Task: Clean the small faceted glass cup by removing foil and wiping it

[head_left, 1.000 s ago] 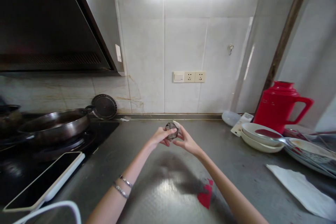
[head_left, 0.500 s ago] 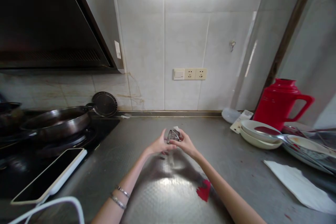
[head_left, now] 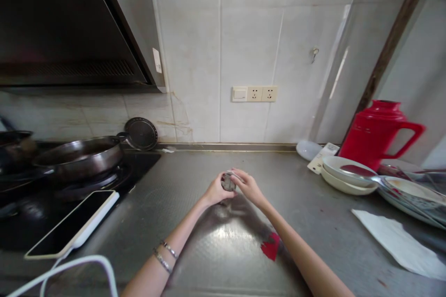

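Observation:
Both my hands meet above the steel counter. My left hand is wrapped round a small, round, see-through glass-like piece, greyish with a dark edge, its open-looking face turned toward me. Over its upper right rim lie the pinched fingers of my right hand. Something pale and thin shows at those fingertips, too small to make out. The fingers hide much of the round piece. Below my right forearm a torn red scrap lies on the counter.
Left are a phone with a white cable, and a steel pan on the stove. On the right stand a red thermos jug, stacked bowls, plates and a white paper sheet.
My hands have turned the round piece so its face points more toward me. My right fingers have moved over its upper rim. The view has shifted slightly.

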### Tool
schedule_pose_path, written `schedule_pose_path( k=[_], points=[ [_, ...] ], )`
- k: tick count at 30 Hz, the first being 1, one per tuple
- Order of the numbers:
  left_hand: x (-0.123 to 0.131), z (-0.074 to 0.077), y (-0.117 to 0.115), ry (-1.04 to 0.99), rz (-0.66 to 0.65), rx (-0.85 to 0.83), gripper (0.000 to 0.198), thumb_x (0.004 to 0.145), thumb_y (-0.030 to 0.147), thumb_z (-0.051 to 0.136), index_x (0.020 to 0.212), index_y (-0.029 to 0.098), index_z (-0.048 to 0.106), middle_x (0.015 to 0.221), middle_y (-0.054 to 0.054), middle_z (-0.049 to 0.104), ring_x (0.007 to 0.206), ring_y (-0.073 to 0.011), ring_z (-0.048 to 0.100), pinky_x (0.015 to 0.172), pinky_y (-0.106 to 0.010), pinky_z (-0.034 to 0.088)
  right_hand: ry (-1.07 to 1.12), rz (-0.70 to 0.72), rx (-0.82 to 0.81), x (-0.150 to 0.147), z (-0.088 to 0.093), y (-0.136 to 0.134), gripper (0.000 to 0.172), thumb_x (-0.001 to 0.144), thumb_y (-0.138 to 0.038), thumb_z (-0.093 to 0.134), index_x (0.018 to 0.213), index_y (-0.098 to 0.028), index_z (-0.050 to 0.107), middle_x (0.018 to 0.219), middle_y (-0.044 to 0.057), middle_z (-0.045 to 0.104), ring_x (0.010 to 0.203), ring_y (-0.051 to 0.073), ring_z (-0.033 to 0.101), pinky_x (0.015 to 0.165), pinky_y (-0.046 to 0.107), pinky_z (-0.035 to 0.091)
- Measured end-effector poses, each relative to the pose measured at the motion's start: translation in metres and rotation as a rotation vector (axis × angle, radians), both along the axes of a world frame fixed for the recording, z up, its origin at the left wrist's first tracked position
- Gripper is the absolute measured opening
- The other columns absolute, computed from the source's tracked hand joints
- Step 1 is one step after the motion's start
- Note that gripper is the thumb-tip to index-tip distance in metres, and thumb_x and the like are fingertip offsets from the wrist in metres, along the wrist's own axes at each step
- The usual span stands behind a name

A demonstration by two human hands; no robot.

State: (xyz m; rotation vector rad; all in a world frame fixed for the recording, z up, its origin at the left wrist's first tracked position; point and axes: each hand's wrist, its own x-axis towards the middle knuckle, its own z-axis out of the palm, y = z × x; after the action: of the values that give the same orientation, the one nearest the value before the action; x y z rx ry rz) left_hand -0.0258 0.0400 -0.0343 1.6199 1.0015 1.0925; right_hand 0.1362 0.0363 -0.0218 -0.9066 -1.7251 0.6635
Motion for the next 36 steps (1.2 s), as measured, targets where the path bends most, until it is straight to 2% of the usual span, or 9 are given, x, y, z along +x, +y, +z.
schedule_pose_path(
  k=[4, 9, 16, 19, 21, 24, 26, 32, 36],
  points=[
    [0.003, -0.005, 0.0, 0.034, 0.048, 0.02, 0.078, 0.048, 0.013, 0.082, 0.118, 0.014, 0.047, 0.102, -0.007, 0.06, 0.085, -0.018, 0.059, 0.077, -0.03, 0.048, -0.064, -0.163, 0.194, 0.001, -0.001, 0.001, 0.024, 0.087, -0.036, 0.055, 0.086, -0.023, 0.074, 0.1, 0.01, 0.066, 0.094, 0.024, 0.062, 0.084, 0.039, 0.05],
    [0.007, -0.004, -0.003, -0.031, 0.062, 0.01, 0.079, 0.046, 0.006, 0.077, 0.115, 0.016, 0.043, 0.099, -0.004, 0.057, 0.081, -0.0151, 0.057, 0.072, -0.026, 0.045, -0.187, -0.136, 0.382, -0.001, 0.004, -0.007, 0.02, 0.088, -0.029, 0.054, 0.089, -0.026, 0.074, 0.085, 0.007, 0.066, 0.083, 0.022, 0.06, 0.075, 0.036, 0.049],
    [0.014, 0.004, -0.014, -0.086, 0.094, -0.036, 0.075, 0.043, 0.0, 0.073, 0.109, 0.016, 0.043, 0.1, -0.004, 0.053, 0.081, -0.0142, 0.055, 0.069, -0.024, 0.045, -0.129, -0.237, 0.318, -0.007, 0.005, -0.004, 0.024, 0.089, -0.027, 0.05, 0.081, -0.022, 0.072, 0.077, 0.006, 0.07, 0.071, 0.02, 0.064, 0.066, 0.031, 0.05],
    [0.015, 0.006, -0.016, -0.114, 0.075, -0.089, 0.074, 0.045, 0.0, 0.07, 0.11, 0.018, 0.04, 0.091, -0.001, 0.054, 0.069, -0.0112, 0.054, 0.059, -0.022, 0.044, -0.114, -0.252, 0.317, -0.01, 0.002, -0.008, 0.022, 0.088, -0.025, 0.051, 0.084, -0.021, 0.073, 0.081, 0.008, 0.073, 0.075, 0.022, 0.068, 0.069, 0.033, 0.052],
    [0.015, 0.007, -0.015, -0.136, 0.072, -0.122, 0.074, 0.047, 0.001, 0.069, 0.111, 0.018, 0.038, 0.084, 0.001, 0.055, 0.061, -0.0095, 0.052, 0.054, -0.021, 0.042, -0.119, -0.216, 0.351, -0.011, 0.001, -0.011, 0.024, 0.088, -0.024, 0.05, 0.093, -0.021, 0.073, 0.091, 0.008, 0.074, 0.084, 0.024, 0.069, 0.075, 0.035, 0.054],
    [0.014, 0.01, -0.015, -0.156, 0.079, -0.108, 0.075, 0.046, 0.0, 0.069, 0.111, 0.018, 0.037, 0.082, 0.002, 0.055, 0.062, -0.0099, 0.053, 0.054, -0.021, 0.041, -0.139, -0.156, 0.413, -0.011, -0.001, -0.014, 0.027, 0.089, -0.023, 0.047, 0.104, -0.023, 0.071, 0.103, 0.008, 0.073, 0.095, 0.024, 0.068, 0.085, 0.038, 0.054],
    [0.013, 0.01, -0.015, -0.158, 0.074, -0.077, 0.074, 0.044, -0.001, 0.068, 0.11, 0.017, 0.039, 0.083, 0.002, 0.055, 0.065, -0.0103, 0.054, 0.055, -0.02, 0.042, -0.14, -0.158, 0.411, -0.01, -0.001, -0.013, 0.027, 0.089, -0.024, 0.048, 0.105, -0.022, 0.07, 0.103, 0.008, 0.072, 0.096, 0.025, 0.068, 0.087, 0.038, 0.053],
    [0.017, 0.007, -0.015, -0.121, 0.079, -0.109, 0.076, 0.043, 0.004, 0.074, 0.11, 0.018, 0.042, 0.089, 0.001, 0.055, 0.054, -0.0073, 0.052, 0.044, -0.019, 0.039, -0.066, -0.229, 0.236, -0.01, -0.004, -0.008, 0.028, 0.09, -0.026, 0.048, 0.097, -0.018, 0.073, 0.091, 0.008, 0.075, 0.079, 0.023, 0.072, 0.069, 0.031, 0.058],
    [0.017, 0.007, -0.014, -0.124, 0.105, -0.106, 0.07, 0.047, 0.005, 0.073, 0.108, 0.019, 0.043, 0.082, 0.003, 0.056, 0.051, -0.0068, 0.05, 0.042, -0.018, 0.038, -0.119, -0.124, 0.386, -0.012, -0.004, -0.011, 0.028, 0.09, -0.022, 0.047, 0.103, -0.02, 0.071, 0.105, 0.009, 0.072, 0.1, 0.023, 0.068, 0.086, 0.034, 0.054]
  ],
)
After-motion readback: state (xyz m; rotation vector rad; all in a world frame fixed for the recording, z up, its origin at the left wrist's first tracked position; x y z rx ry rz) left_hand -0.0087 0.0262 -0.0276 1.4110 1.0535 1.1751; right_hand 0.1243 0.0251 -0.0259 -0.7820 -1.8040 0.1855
